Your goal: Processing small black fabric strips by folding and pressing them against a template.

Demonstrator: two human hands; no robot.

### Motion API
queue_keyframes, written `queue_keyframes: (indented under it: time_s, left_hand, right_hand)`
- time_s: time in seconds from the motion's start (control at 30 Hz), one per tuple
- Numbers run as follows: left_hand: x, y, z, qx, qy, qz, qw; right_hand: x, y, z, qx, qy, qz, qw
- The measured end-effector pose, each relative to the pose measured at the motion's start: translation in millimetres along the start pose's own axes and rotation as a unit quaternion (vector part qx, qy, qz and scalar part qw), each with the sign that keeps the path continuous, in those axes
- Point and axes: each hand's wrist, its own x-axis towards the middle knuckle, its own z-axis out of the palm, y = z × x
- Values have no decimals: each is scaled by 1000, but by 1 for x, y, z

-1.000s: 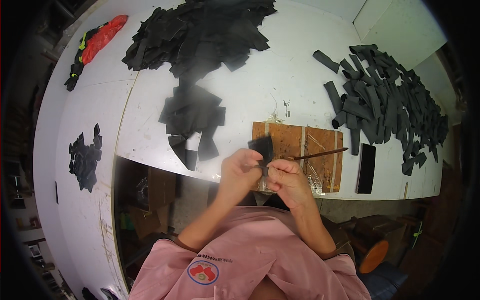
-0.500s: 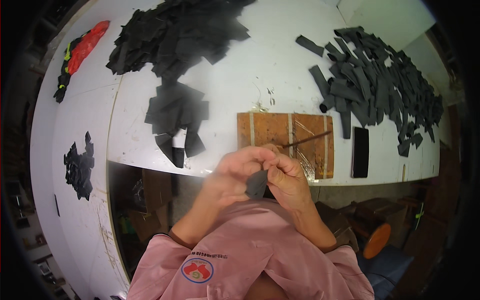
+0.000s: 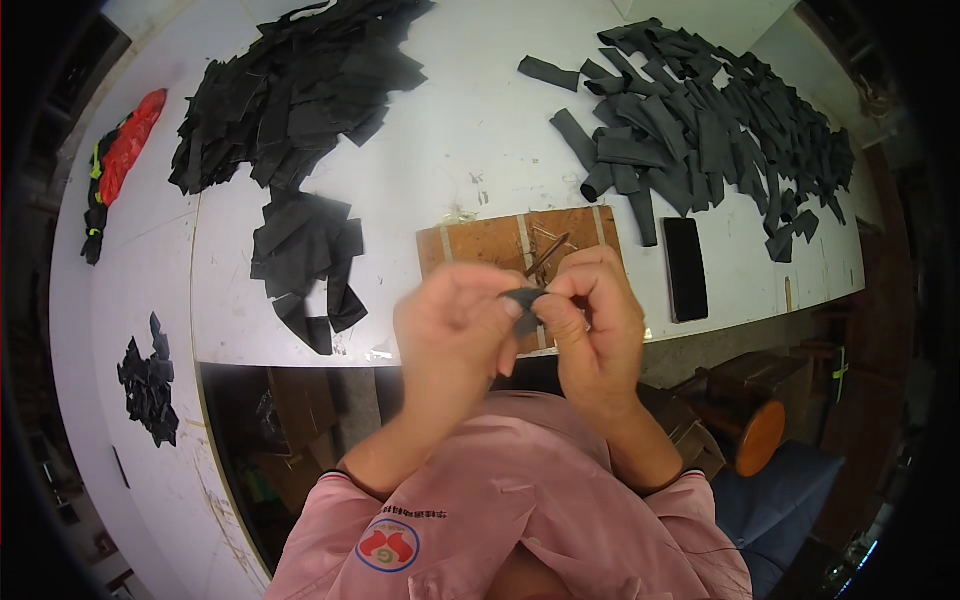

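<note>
Left hand: left hand (image 3: 450, 335) raised close in front of the chest, fingers curled in, pinching one end of a small black piece (image 3: 524, 298)
Right hand: right hand (image 3: 592, 325) pinching the other end; a thin brown tool (image 3: 548, 252) pokes up behind its fingers, grip on it unclear
Piece: held between both hands above the table edge, mostly hidden by fingertips
Handling: looks light, soft, bendy, likely to fold or slip; best held by its ends with fingertips
Just beyond: wooden board (image 3: 490, 245) on the white table (image 3: 450, 150), directly under the hands
Right of board: dark flat phone (image 3: 686, 268), close by
Left: small stack of black flat cut pieces (image 3: 305, 245)
Far left: big heap of black sheets (image 3: 290, 85)
Far right: pile of black rolled strips (image 3: 700, 130)
In the way: nothing between the hands; piles well apart
</note>
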Motion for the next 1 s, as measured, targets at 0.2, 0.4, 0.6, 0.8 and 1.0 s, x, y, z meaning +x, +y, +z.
queue_keyframes:
  time_s: [0.2, 0.4, 0.6, 0.8, 1.0]
  left_hand:
    - [33, 37, 14, -533, -292, -264, 749]
    - [56, 0, -1, -594, -198, -314, 714]
    - [48, -35, -17, -506, -174, -242, 809]
    - [44, 17, 14, -293, -231, -80, 924]
    - [37, -16, -2, -136, -130, -42, 981]
  right_hand:
    - [42, -30, -34, 166, -142, -3, 976]
    - [55, 15, -31, 310, -191, 244, 899]
    - [39, 42, -22, 376, -211, 313, 847]
    - [64, 34, -29, 353, -235, 235, 875]
    - [45, 62, -23, 398, -280, 263, 833]
